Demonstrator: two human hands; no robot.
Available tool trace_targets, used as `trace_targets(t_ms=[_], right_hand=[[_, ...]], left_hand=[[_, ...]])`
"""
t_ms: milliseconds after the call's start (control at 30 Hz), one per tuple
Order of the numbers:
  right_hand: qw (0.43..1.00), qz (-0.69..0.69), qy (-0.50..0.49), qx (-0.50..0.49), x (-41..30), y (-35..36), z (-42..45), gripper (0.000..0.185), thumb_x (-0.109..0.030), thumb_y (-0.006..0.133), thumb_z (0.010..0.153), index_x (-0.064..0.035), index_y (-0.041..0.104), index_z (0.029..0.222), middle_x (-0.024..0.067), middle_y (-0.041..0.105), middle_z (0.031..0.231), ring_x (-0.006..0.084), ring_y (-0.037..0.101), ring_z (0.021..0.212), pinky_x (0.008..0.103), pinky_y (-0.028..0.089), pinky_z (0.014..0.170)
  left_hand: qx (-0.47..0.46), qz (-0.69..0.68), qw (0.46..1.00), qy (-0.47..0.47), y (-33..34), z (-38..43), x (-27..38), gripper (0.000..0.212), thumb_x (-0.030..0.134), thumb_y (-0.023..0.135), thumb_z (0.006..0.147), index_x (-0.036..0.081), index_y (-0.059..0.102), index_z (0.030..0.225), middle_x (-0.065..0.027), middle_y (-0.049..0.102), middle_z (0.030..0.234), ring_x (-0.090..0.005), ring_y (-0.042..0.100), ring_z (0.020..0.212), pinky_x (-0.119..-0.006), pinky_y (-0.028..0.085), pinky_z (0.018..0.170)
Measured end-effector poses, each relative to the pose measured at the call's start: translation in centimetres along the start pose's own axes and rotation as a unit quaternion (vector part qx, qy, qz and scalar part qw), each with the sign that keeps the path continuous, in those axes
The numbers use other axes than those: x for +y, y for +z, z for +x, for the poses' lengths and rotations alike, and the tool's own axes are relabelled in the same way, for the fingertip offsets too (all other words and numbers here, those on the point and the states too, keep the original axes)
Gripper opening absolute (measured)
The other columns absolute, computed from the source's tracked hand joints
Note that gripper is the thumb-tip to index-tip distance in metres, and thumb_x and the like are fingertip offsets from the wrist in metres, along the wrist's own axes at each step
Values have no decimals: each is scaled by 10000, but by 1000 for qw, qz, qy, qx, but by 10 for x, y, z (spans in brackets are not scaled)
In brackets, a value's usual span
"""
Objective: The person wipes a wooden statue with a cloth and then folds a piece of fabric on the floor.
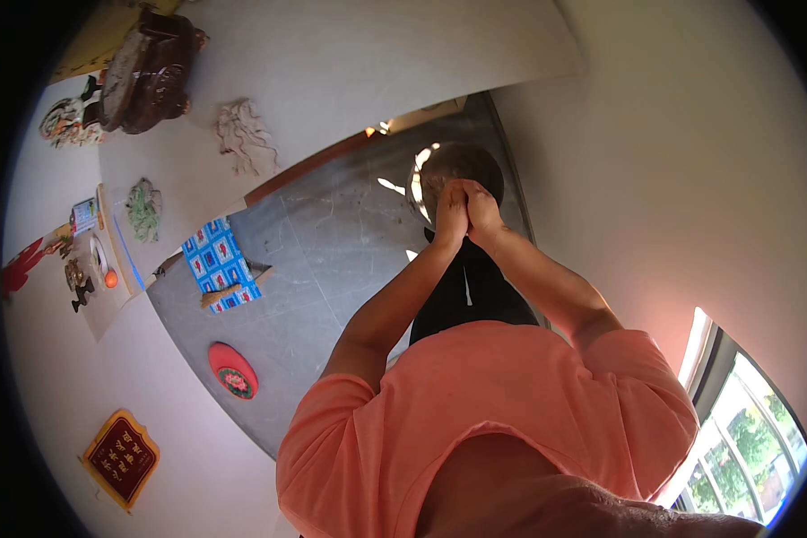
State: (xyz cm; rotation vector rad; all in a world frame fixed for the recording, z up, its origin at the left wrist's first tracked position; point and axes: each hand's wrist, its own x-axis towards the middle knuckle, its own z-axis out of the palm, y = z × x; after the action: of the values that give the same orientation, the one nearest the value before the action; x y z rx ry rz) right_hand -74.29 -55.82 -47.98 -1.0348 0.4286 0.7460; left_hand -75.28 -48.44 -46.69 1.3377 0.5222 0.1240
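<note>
My left hand (452, 210) and my right hand (483, 210) are pressed together, side by side, above a round metal basin (474, 161). Their fingers curl down and inward, so whatever lies between the palms is hidden. Sunlight glints on the basin's left rim, while its inside is dark and its contents are unclear. The basin rests low, just beyond my black trousers (467, 289), over the grey tiled floor (309, 242).
A blue patterned box-like item (218, 259) and a red round cushion (233, 371) are on the floor. Pale crumpled cloth (243, 134), green-and-white cloth (144, 208) and a brown glazed vessel (158, 74) lie leftward. A plaque (122, 460) bears writing. A barred window (740, 430) stands right.
</note>
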Motion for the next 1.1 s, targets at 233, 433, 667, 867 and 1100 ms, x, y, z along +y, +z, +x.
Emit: trace_targets(t_ms=[233,433,667,867,1100], right_hand=[[933,35,323,155,121,-71,-5,256,-246,458,959,-91,621,1081,67,638,1006,210,600,934,363,498,770],[998,18,-42,-37,-125,104,7,237,-136,412,983,-21,578,1107,60,620,1037,165,557,964,299,463,848],[574,-127,-740,-326,-291,231,-229,242,-150,430,976,-6,597,1076,189,609,1089,288,579,939,356,475,841],[561,-46,-753,-342,-234,201,-197,239,-145,438,958,3,611,1033,192,620,1046,317,596,904,428,489,788],[996,-57,22,67,-12,5,11,281,-192,430,968,-10,625,1057,66,629,917,147,584,820,288,474,716]], left_hand=[[45,-89,917,-387,-41,-102,-185,304,230,379,975,57,624,926,-60,590,768,-153,562,621,-322,425,491],[36,-101,994,-17,3,47,120,286,231,397,1025,27,587,1084,-45,616,1027,-133,562,958,-257,439,874],[161,236,728,623,37,-61,388,261,186,363,1023,24,566,1006,-61,591,931,-134,547,883,-279,440,819],[259,354,679,588,38,-48,316,259,184,366,1019,23,568,995,-57,588,924,-132,544,867,-277,442,800],[91,-207,957,-183,3,-9,-43,246,180,392,1003,13,561,939,-36,566,868,-121,533,794,-268,437,714]])
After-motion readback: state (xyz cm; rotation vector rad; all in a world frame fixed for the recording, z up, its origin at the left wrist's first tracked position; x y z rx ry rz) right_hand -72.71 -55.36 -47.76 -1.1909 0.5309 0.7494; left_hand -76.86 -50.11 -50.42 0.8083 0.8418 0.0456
